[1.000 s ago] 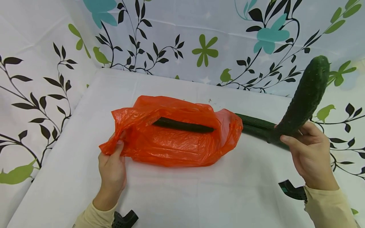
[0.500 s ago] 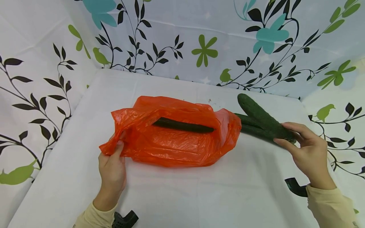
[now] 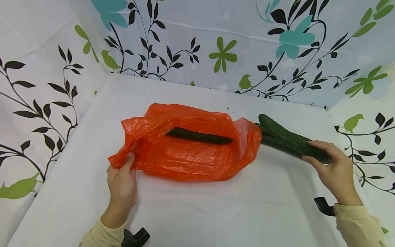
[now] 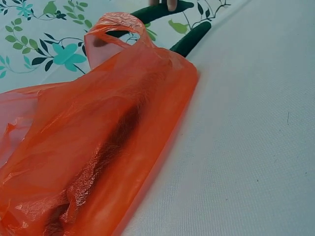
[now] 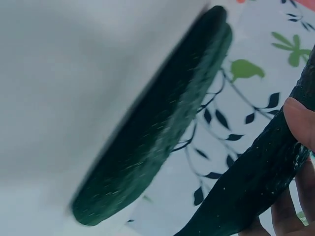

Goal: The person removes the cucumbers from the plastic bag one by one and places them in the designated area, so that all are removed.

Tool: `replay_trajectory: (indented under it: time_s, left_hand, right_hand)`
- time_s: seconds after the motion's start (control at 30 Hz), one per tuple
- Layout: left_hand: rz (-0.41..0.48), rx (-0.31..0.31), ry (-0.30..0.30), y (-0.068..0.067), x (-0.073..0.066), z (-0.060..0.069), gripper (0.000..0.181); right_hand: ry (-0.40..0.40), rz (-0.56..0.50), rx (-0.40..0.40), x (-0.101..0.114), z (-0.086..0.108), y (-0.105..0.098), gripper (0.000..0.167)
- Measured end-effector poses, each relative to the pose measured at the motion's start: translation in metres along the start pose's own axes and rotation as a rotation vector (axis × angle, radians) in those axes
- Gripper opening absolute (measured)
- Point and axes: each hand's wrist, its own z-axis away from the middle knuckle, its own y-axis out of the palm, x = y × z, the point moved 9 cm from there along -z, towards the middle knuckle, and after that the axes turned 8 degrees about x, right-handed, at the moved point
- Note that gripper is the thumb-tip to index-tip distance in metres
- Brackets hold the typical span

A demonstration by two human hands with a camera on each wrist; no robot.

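A thin orange plastic bag (image 3: pixel 188 163) lies on the white table, its mouth parted so that a dark green cucumber (image 3: pixel 199 136) shows inside. My left hand (image 3: pixel 121 185) grips the bag's left end between thumb and fingers; the bag hides some fingertips. At the right, my right hand (image 3: pixel 336 173) holds another cucumber (image 3: pixel 288 136) near its right end, the far end pointing toward the bag. Beneath it, more cucumber (image 5: pixel 152 128) lies on the table beside the bag's right end; in the right wrist view two seem to lie together. The left wrist view shows the bag's loop handle (image 4: pixel 118 20).
White cloth covers the table (image 3: pixel 197 212). Behind and at both sides hangs a curtain (image 3: pixel 191 20) printed with leaves, birds and flowers. A black strap piece (image 3: pixel 135 237) sits by the left cuff, and a similar black piece (image 3: pixel 324 206) by the right.
My right hand has swung the cucumber down from a raised, upward tilt to low over the lying ones, its tip now toward the bag. My left hand and the bag have hardly moved.
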Motion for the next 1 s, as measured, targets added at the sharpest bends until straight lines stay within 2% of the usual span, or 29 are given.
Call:
replay_trajectory:
  time_s: [0.13,0.43,0.67,1.0]
  left_hand:
    - [0.001,0.003,0.001,0.000,0.000,0.000,0.041]
    - [-0.008,-0.016,-0.016,-0.002,0.000,0.000,0.042]
    - [-0.010,-0.016,-0.012,-0.002,0.000,0.001,0.042]
    - [0.005,-0.019,0.007,-0.002,0.000,0.000,0.040]
  right_hand:
    - [-0.035,0.107,0.011,-0.009,0.005,0.004,0.062]
    - [-0.113,0.199,0.086,-0.019,0.010,0.019,0.060]
    - [-0.092,0.258,0.143,-0.029,0.013,0.029,0.058]
    - [-0.090,0.274,0.172,-0.036,0.015,0.038,0.054]
